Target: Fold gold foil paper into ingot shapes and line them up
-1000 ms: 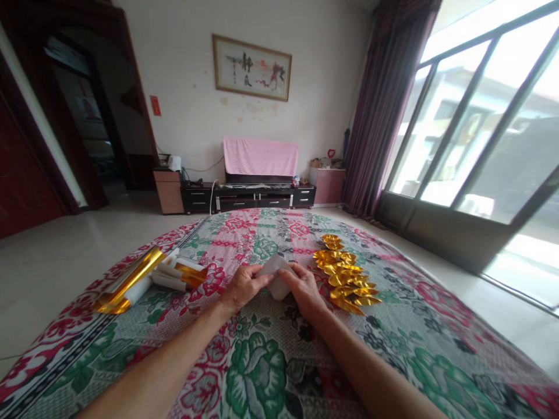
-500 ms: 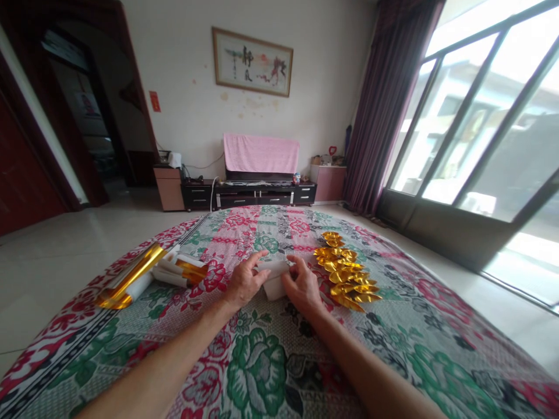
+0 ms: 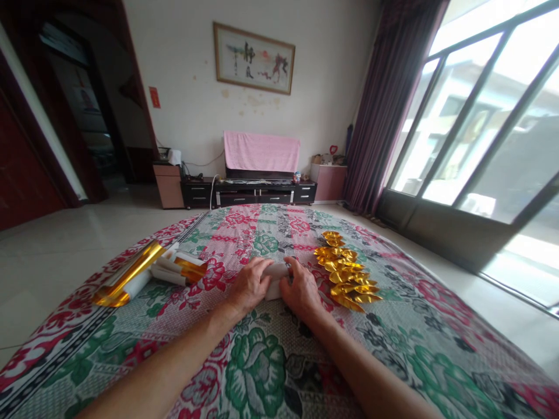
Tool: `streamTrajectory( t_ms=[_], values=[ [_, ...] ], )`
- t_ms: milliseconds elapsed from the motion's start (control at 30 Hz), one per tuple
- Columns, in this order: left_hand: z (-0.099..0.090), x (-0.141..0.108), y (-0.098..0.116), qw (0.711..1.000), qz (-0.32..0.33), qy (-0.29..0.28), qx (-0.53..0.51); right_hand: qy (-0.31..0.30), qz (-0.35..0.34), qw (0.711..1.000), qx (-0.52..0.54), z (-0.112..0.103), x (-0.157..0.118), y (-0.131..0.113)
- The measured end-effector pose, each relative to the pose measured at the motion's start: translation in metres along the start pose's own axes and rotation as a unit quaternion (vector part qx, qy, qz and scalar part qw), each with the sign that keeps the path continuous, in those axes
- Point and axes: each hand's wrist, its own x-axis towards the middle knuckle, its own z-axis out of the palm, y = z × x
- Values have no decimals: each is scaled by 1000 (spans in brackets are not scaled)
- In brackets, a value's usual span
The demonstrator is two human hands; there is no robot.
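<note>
A small sheet of paper [image 3: 275,285], white on the side facing me, lies on the flowered cloth between my hands, its far part folded or curled up. My left hand [image 3: 251,284] grips its left side with fingers bent over the far edge and thumb on the near face. On the right side my right hand [image 3: 301,286] pinches it the same way. To the right of that hand, a row of folded gold foil pieces [image 3: 347,270] with pointed tips lies close by. The paper's far edge is partly hidden by my fingers.
At left on the cloth [image 3: 257,372] lie a curled gold-and-white foil sheet [image 3: 131,279] and a stack of white-backed sheets [image 3: 168,269] with gold showing. Beyond the rounded far edge stands a low black cabinet [image 3: 257,196] under a pink towel [image 3: 262,151].
My left hand has closed in from the left, its spread fingers now gripping the paper. The right hand has barely shifted, and the paper's near flap shows less.
</note>
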Motion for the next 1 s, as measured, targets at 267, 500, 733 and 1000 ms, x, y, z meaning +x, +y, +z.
streamTrajectory(
  t_ms=[267,500,733,1000],
  values=[
    [-2,0,3,1000,7,16,24,-3,23,1000,-17,2,4,4],
    [-15,-1,11,997,60,7,49,-3,8,999,-32,3,4,3],
    [-11,-2,4,989,90,-107,53,7,13,1000,-27,0,3,1],
    [-11,-1,4,992,75,-102,30,15,-83,991,103,-7,1,7]
  ],
)
